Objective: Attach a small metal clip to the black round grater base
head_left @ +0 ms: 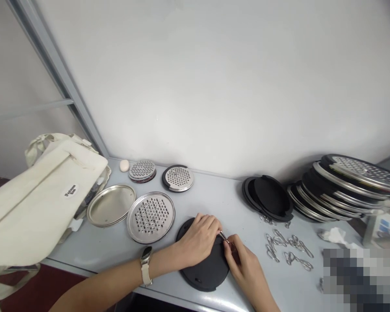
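A black round plastic base (pixel 204 271) lies flat on the table in front of me. My left hand (pixel 199 240) is closed over its upper part, fingers curled around one end of a thin shiny metal piece (pixel 223 236). My right hand (pixel 245 264) pinches near the other end of that piece, at the base's right edge. The fingers cover too much of it to tell its exact kind. Left of the base is a round metal grater disc (pixel 151 217), and beside it lie smooth round metal plates (pixel 111 205), one on another.
Bent wire clips (pixel 298 261) lie scattered to the right. Behind them are black round bases (pixel 273 198) and a tall leaning stack of discs (pixel 341 190). Smaller grater discs (pixel 179 177) rest near the wall. A cream bag (pixel 48 190) occupies the left end.
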Demonstrator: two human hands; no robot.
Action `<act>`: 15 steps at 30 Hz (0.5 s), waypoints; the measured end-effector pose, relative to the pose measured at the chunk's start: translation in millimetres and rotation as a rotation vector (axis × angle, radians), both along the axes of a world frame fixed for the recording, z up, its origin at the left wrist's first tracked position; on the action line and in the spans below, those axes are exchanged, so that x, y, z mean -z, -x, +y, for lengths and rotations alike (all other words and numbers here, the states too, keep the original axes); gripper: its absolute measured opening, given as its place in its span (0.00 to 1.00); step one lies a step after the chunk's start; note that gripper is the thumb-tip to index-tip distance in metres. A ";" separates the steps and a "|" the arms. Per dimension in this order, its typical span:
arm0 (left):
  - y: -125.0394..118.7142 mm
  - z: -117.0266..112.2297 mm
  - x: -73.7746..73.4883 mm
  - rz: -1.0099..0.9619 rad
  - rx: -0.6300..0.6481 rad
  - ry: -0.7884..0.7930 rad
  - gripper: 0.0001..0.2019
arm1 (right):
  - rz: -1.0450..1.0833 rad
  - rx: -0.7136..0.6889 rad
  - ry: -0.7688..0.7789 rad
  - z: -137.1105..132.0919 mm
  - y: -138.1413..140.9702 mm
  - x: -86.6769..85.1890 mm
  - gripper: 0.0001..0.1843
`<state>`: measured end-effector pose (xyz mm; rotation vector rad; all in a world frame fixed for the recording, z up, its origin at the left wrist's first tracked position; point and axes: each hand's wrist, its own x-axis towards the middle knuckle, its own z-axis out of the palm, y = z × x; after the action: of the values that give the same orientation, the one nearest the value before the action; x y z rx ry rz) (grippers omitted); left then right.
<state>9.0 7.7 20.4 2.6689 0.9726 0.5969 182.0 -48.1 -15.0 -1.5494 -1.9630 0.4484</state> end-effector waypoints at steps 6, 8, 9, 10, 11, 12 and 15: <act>-0.9 -0.1 0.4 0.010 -0.004 0.001 0.09 | -0.029 -0.008 -0.035 -0.4 -1.0 -0.2 0.13; -1.0 -0.4 -1.4 0.011 0.014 0.006 0.08 | -0.029 -0.004 -0.045 -0.1 -1.4 1.2 0.13; -0.9 -0.7 -2.5 0.004 0.016 0.012 0.07 | -0.030 -0.001 -0.044 0.3 -1.6 2.1 0.13; -0.8 -0.9 -3.7 -0.007 0.014 0.022 0.06 | -0.031 0.001 -0.044 0.6 -1.7 3.0 0.13; -0.6 -1.2 -4.7 -0.021 0.008 0.036 0.06 | -0.035 0.004 -0.044 1.0 -1.9 3.9 0.13; -0.3 -1.5 -5.4 -0.036 0.003 0.051 0.06 | -0.041 0.006 -0.042 1.4 -2.0 4.7 0.13; 0.1 -1.7 -5.5 -0.060 0.011 0.078 0.09 | -0.055 0.010 -0.037 2.3 -2.4 5.8 0.14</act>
<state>8.9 6.0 25.9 2.5709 0.9452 0.6201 184.4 -45.8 -20.8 -1.5635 -1.9927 0.3671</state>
